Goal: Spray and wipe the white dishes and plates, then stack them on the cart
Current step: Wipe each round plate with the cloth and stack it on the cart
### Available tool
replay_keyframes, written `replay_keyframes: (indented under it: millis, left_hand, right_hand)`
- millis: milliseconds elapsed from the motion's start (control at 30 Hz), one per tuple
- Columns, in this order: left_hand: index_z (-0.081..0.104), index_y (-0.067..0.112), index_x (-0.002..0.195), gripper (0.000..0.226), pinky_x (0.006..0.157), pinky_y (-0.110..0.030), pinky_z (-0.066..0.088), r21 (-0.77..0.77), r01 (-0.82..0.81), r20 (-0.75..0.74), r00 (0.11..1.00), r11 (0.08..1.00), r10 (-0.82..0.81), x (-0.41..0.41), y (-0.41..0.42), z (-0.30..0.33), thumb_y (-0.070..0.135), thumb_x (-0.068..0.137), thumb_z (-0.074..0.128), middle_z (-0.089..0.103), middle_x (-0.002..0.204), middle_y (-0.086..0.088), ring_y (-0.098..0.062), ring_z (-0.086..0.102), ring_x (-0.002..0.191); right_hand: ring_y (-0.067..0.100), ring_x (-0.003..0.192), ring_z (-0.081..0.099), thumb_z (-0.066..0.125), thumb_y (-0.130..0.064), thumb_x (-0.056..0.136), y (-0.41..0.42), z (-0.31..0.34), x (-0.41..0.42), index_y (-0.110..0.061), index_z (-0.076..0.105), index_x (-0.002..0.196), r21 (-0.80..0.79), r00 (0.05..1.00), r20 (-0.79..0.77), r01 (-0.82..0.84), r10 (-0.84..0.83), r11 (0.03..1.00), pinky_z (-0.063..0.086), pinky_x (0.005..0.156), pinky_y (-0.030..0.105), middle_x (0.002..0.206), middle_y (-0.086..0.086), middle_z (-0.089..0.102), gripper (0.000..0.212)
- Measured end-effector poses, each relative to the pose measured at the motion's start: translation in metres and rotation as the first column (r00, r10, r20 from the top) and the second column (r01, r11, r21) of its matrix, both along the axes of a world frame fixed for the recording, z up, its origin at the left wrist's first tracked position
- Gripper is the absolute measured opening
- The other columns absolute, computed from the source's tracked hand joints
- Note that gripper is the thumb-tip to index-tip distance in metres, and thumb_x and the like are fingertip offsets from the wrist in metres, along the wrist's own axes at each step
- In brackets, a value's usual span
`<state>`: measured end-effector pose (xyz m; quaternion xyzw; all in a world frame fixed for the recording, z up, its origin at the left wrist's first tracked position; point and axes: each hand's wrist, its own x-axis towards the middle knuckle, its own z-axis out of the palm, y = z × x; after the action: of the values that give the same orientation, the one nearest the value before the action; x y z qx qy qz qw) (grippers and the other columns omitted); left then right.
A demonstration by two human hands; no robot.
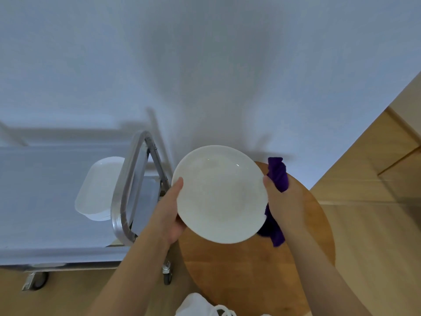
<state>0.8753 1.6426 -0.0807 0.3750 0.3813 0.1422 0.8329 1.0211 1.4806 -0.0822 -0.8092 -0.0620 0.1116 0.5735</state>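
Both hands hold the white plate [219,193] above the round wooden tabletop [250,265]: left hand [169,215] fingers grip its left rim, right hand [284,201] fingers pinch its right rim together with a purple cloth [276,176]. Left of the left fingers, white dishes [98,190] sit stacked on the cart [45,201].

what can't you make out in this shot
Head view only:
- Underside of the plate: faces away.
- Most of the purple cloth: behind the plate and right hand.
- Left hand fingers: under the plate.
- Stacked dishes on the cart: count blurred, partly behind its handle.
- No spray bottle in view.
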Motion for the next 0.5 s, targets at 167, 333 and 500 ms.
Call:
replay_keyframes:
  millis: [167,333,500]
  left_hand:
    - [0.058,0.031,0.104,0.022,0.056,-0.029,0.055,0.053,-0.071,-0.044,0.996,0.996,0.073,0.004,-0.020,-0.009,0.046,0.095,0.046,0.075,0.086,0.007,-0.016,0.068,0.087]
    - [0.056,0.033,0.114,0.027,0.065,-0.031,0.052,0.128,-0.108,-0.074,0.990,0.986,0.119,0.003,-0.026,-0.016,0.049,0.095,0.044,0.070,0.105,0.004,-0.017,0.066,0.096]
    - [0.059,0.037,0.111,0.025,0.075,-0.036,0.054,0.344,-0.002,-0.130,0.990,0.939,0.050,-0.001,-0.033,-0.030,0.047,0.095,0.043,0.072,0.095,0.008,-0.014,0.069,0.087]
  right_hand:
    - [0.023,0.101,0.050,0.055,-0.038,0.087,0.016,-0.017,-0.010,-0.020,0.053,0.122,-0.492,0.879,0.437,0.059,0.189,0.868,0.035,0.074,0.026,0.113,0.004,0.054,0.040]
    - [0.029,0.117,0.038,0.053,-0.029,0.091,0.030,-0.033,-0.016,-0.021,0.043,0.137,-0.645,0.877,0.379,0.022,0.295,0.764,0.041,0.088,0.038,0.140,0.007,0.040,0.048]
    - [0.027,0.114,0.038,0.048,-0.027,0.093,0.058,-0.037,-0.036,-0.024,0.039,0.138,-0.596,0.875,0.288,-0.155,0.390,0.788,0.037,0.089,0.036,0.137,0.004,0.042,0.045]
